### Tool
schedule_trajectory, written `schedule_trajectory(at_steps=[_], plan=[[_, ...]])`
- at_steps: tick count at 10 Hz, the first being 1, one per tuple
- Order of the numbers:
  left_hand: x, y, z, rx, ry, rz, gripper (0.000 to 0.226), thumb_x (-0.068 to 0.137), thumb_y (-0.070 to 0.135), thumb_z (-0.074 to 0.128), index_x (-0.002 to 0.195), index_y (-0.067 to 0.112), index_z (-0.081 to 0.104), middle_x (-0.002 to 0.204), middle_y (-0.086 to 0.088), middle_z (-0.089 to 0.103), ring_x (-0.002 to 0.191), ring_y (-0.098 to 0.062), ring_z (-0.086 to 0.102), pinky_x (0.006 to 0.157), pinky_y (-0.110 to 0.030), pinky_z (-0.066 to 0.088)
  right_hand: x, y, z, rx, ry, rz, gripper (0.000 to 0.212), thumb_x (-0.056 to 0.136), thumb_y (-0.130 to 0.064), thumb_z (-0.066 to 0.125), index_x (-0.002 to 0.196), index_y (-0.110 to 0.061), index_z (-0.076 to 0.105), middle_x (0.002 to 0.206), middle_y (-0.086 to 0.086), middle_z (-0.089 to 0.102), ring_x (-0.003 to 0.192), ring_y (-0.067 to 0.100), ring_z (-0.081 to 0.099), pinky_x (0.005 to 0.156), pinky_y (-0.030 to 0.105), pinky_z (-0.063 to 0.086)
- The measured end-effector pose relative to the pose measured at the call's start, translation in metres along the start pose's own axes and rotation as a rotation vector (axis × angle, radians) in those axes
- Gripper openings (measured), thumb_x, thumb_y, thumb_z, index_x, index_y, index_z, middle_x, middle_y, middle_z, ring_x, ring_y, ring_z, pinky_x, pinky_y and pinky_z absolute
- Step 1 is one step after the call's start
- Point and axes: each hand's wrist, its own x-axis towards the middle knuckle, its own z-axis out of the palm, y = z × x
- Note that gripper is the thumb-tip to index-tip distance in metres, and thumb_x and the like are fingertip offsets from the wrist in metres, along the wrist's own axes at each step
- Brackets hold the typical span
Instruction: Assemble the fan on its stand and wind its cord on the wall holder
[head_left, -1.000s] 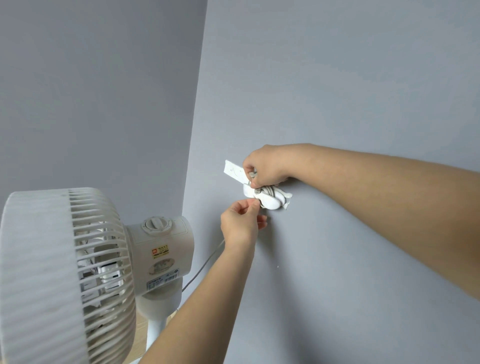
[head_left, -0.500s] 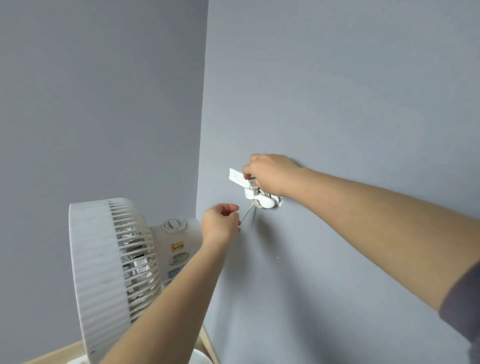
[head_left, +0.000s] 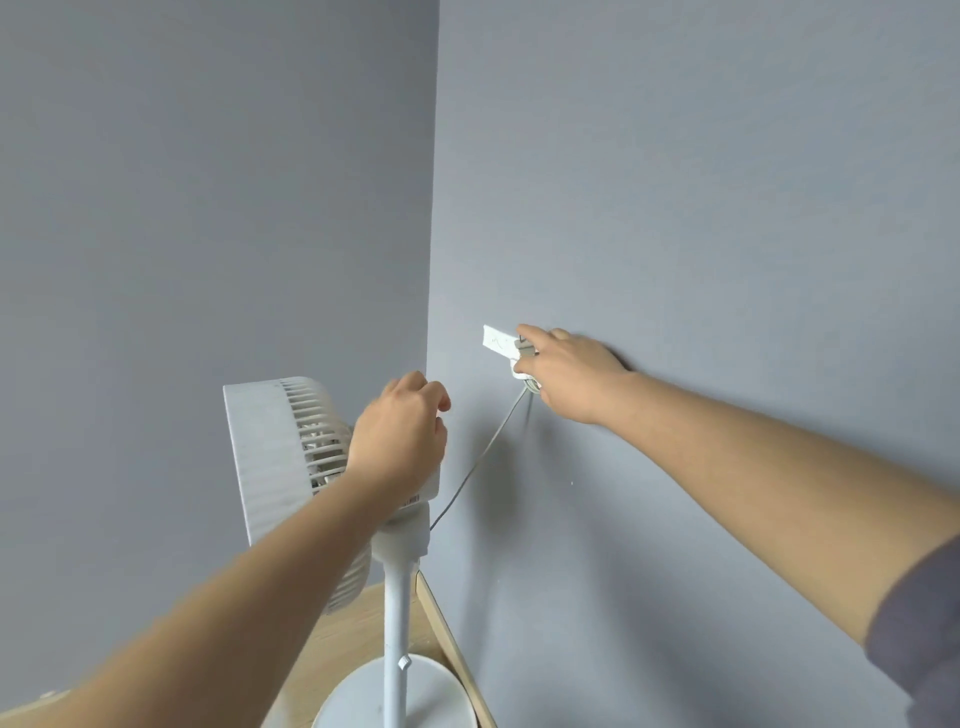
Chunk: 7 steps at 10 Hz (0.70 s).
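Observation:
The white fan sits on its white stand, whose round base rests on the floor in the corner. A thin grey cord runs taut from the fan's neck up to the white wall holder on the right wall. My right hand covers the holder's lower part, fingers curled round the wound cord there; the windings are mostly hidden. My left hand hovers in front of the fan's motor housing, loosely curled, holding nothing and clear of the cord.
Two grey walls meet in a corner just behind the fan. A wooden floor and a pale wooden skirting strip run along the foot of the right wall.
My left hand let go of the cord and drew back to the left, over the fan's motor housing. The view pulled back, showing the stand and base. My right hand stayed at the holder.

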Motion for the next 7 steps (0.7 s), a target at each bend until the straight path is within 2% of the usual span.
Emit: schedule_trajectory(at_steps=[1, 2, 3, 4, 5, 6, 7], plan=[[-0.008, -0.017, -0.017, 0.229, 0.018, 0.046, 0.022, 0.085, 0.012, 0.052, 0.103, 0.012, 0.065, 0.106, -0.005, 0.060, 0.100, -0.028, 0.055, 0.081, -0.035, 0.040, -0.012, -0.003, 0.009, -0.045, -0.007, -0.011, 0.043, 0.090, -0.012, 0.050, 0.131, -0.026, 0.053, 0.161, 0.008, 0.005, 0.130, 0.029, 0.041, 0.098, 0.037, 0.042], [-0.015, -0.036, -0.027, 0.342, 0.040, 0.020, 0.020, 0.087, 0.021, 0.054, 0.097, 0.009, 0.066, 0.101, -0.009, 0.063, 0.096, -0.031, 0.057, 0.086, -0.040, 0.041, -0.025, -0.004, 0.018, -0.124, -0.028, -0.017, 0.044, 0.091, -0.019, 0.048, 0.134, -0.027, 0.051, 0.162, 0.013, -0.001, 0.139, 0.030, 0.032, 0.107, 0.038, 0.034], [-0.023, -0.051, -0.033, 0.450, 0.033, -0.038, 0.029, 0.088, 0.031, 0.050, 0.100, 0.008, 0.063, 0.104, -0.011, 0.063, 0.102, -0.033, 0.056, 0.093, -0.045, 0.040, -0.035, -0.007, 0.028, -0.222, -0.052, -0.013, 0.041, 0.091, -0.023, 0.048, 0.132, -0.027, 0.054, 0.161, 0.018, 0.002, 0.143, 0.032, 0.022, 0.117, 0.042, 0.018], [-0.027, -0.057, -0.033, 0.532, -0.008, -0.157, 0.043, 0.090, 0.044, 0.040, 0.112, 0.011, 0.055, 0.122, -0.014, 0.054, 0.120, -0.032, 0.046, 0.103, -0.047, 0.030, -0.040, -0.012, 0.036, -0.279, -0.094, 0.010, 0.040, 0.090, -0.025, 0.049, 0.129, -0.028, 0.056, 0.161, 0.023, -0.002, 0.146, 0.036, 0.010, 0.119, 0.049, 0.007], [-0.025, -0.060, -0.031, 0.574, -0.033, -0.187, 0.047, 0.091, 0.048, 0.033, 0.118, 0.013, 0.053, 0.134, -0.015, 0.047, 0.127, -0.031, 0.038, 0.106, -0.047, 0.026, -0.042, -0.016, 0.032, -0.267, -0.098, 0.024, 0.040, 0.090, -0.027, 0.050, 0.130, -0.028, 0.055, 0.161, 0.022, -0.003, 0.147, 0.037, 0.008, 0.119, 0.050, 0.006], [-0.024, -0.062, -0.031, 0.558, -0.041, -0.192, 0.046, 0.091, 0.046, 0.034, 0.117, 0.015, 0.055, 0.135, -0.016, 0.047, 0.128, -0.031, 0.038, 0.106, -0.047, 0.024, -0.046, -0.019, 0.021, -0.117, -0.113, 0.043, 0.042, 0.092, -0.029, 0.048, 0.134, -0.028, 0.052, 0.162, 0.015, 0.006, 0.146, 0.031, 0.014, 0.118, 0.047, 0.009], [-0.024, -0.062, -0.031, 0.569, -0.025, -0.208, 0.045, 0.090, 0.045, 0.034, 0.116, 0.015, 0.056, 0.135, -0.017, 0.047, 0.128, -0.032, 0.037, 0.106, -0.048, 0.022, -0.050, -0.026, -0.007, 0.346, -0.012, 0.116, 0.040, 0.093, -0.029, 0.049, 0.132, -0.029, 0.054, 0.155, 0.000, 0.029, 0.141, 0.021, 0.031, 0.113, 0.042, 0.024]])
